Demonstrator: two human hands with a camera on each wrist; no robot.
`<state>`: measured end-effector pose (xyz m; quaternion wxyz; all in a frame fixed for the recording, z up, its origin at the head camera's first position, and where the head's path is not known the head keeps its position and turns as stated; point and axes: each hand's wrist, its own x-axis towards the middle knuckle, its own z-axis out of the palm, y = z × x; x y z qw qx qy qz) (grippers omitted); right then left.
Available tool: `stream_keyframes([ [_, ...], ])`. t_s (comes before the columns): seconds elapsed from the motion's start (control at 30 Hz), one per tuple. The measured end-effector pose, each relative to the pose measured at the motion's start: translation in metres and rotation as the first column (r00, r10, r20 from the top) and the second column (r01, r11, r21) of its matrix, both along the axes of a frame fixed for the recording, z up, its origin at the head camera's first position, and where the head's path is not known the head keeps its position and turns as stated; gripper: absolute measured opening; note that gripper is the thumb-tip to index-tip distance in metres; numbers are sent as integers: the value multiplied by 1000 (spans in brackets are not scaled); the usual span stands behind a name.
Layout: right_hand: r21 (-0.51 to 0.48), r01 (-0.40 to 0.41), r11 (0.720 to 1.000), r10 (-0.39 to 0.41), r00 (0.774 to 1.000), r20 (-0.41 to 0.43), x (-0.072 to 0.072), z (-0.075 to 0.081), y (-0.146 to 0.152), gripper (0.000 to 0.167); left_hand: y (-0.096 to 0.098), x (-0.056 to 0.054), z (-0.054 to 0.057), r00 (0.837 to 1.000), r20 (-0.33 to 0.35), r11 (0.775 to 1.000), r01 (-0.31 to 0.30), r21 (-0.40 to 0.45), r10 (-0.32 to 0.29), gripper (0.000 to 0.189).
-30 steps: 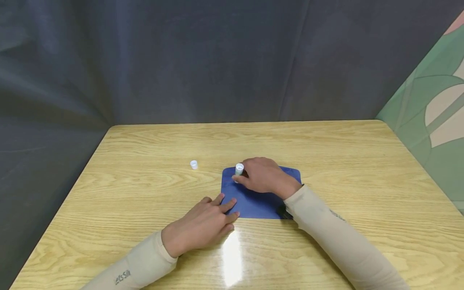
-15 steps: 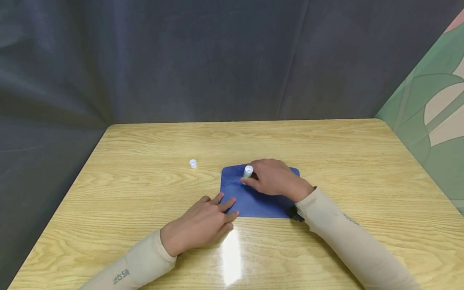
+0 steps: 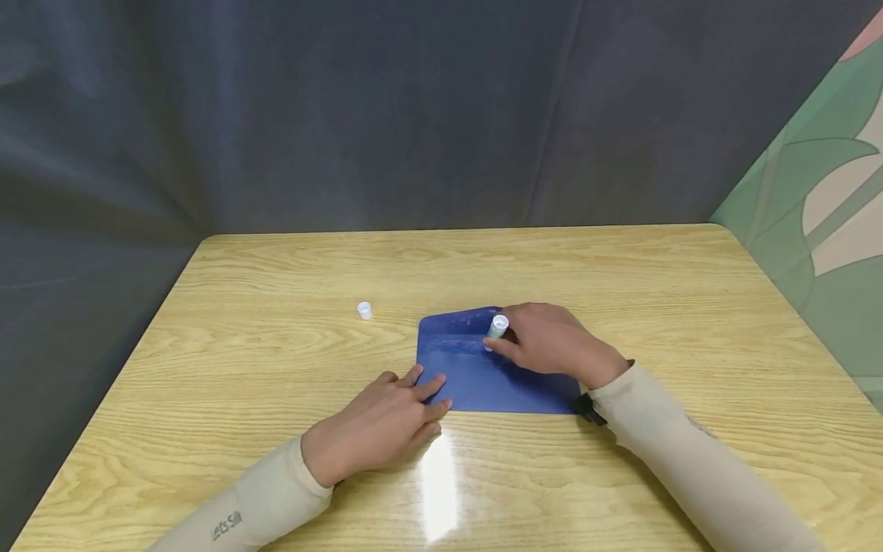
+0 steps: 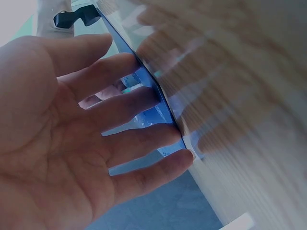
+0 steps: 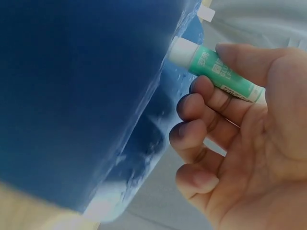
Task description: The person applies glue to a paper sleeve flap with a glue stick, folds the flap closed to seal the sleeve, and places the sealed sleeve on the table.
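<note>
A blue envelope (image 3: pixel 483 383) lies on the table, its flap (image 3: pixel 455 321) at the far side and whitish smears along the fold. My right hand (image 3: pixel 555 337) pinches a green and white glue stick (image 5: pixel 225 72) between thumb and fingers. The stick's working end meets the envelope near the fold, and its white base points up in the head view. My left hand (image 3: pixel 379 425) rests with spread, straight fingers on the envelope's near left corner. In the left wrist view its fingertips (image 4: pixel 175 134) lie along the blue edge.
A small white cap (image 3: pixel 365 310) stands on the wooden table (image 3: pixel 276 307), left of the envelope. Dark cloth (image 3: pixel 386 115) hangs behind the table, and a green patterned panel (image 3: pixel 814 230) borders it at right.
My right hand has moved right along the envelope's fold with the glue stick, uncovering more of the flap's left part. My left hand stays in place on the corner.
</note>
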<state>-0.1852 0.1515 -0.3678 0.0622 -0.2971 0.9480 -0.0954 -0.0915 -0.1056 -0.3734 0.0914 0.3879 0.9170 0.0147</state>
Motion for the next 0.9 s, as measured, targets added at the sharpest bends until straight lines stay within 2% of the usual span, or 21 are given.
stream_keyframes([
  [0.67, 16, 83, 996, -83, 997, 0, 8, 1, 53, 36, -4, 3, 4, 1000, 10, 1000, -7, 3, 7, 39],
  [0.9, 20, 119, 993, -119, 993, 9, 12, 5, 74, 33, 0, 2, 2, 1000, 22, 1000, -9, 22, 8, 40],
])
